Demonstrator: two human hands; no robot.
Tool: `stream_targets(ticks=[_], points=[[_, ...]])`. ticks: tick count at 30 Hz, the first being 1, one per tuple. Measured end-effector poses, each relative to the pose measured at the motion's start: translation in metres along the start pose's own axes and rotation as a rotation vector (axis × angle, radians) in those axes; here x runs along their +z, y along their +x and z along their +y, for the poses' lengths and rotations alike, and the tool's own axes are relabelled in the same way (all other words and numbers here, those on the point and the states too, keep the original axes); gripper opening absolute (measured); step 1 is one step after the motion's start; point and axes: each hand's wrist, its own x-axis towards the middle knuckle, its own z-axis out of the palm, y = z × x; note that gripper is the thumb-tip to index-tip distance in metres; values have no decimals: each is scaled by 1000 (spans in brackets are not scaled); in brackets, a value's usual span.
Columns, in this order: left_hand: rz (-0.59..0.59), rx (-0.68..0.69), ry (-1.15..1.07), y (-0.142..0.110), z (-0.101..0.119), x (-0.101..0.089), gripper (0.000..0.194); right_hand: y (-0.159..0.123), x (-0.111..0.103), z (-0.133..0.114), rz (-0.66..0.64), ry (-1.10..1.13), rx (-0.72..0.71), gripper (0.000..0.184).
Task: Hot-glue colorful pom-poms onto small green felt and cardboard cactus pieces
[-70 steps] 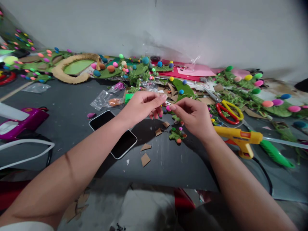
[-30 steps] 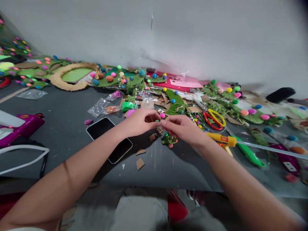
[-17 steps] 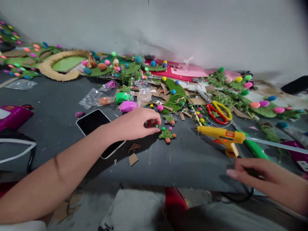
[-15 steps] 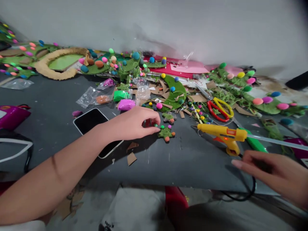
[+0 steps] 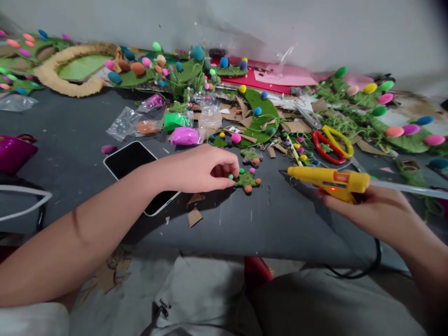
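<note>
While the left hand (image 5: 206, 168) pinches a small mint-green ball (image 5: 230, 177) between thumb and fingers, the right hand (image 5: 380, 205) is wrapped around the handle of a yellow glue gun (image 5: 311, 176). The gun's nozzle points left, and a red light glows on its body. Between the nozzle and the left hand, a green star (image 5: 245, 179) lies on the dark grey surface (image 5: 259, 233), with green, pink and orange balls at its tips. The left thumb is right by the star's bare tip; whether they touch, I cannot tell. A black-screened phone (image 5: 131, 158) lies partly under the left forearm. Behind are a green crescent (image 5: 268, 116) and, farther right, scissors (image 5: 317, 142) with red and yellow handles.
</note>
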Motion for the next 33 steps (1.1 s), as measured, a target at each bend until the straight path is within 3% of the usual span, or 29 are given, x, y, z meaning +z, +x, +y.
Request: stream_targets(ticks=[3, 5, 9, 12, 18, 25, 33], points=[[53, 11, -15, -2, -1, -4, 14, -9, 5, -18, -83, 170, 112, 26], [105, 12, 1, -3, -1, -8, 14, -15, 6, -35, -124, 195, 90, 21], [170, 1, 63, -4, -2, -12, 15, -16, 10, -63, -237, 97, -86, 32], [142, 13, 40, -4, -3, -11, 13, -4, 11, -74, -255, -29, -277, 36], [67, -7, -7, -4, -1, -9, 10, 32, 7, -77, -356, -167, -521, 24], [21, -47, -5, -2, 0, -8, 9, 46, 1, -67, -359, -271, -521, 42], [9, -40, 39, -2, 4, -8, 7, 45, 1, -69, -373, -283, -497, 47]])
